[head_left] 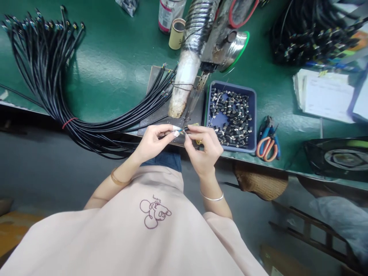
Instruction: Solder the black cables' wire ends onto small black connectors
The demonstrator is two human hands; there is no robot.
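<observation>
Cable end (181,131) sits near the overhanging duct (192,59) and parts tray (254,122).

Duct nozzle (181,88) beyond hands (153,143), tray (220,119) blocking right, tabletop (273,97) passable between tray and papers (327,96)

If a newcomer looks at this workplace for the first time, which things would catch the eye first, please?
Probably the large bundle of black cables sweeping across the left of the green bench. Next, the foil-wrapped pipe at top centre, whose pale end points down towards the left hand and right hand. Just right of them sits the blue tray with many small black parts.
</observation>
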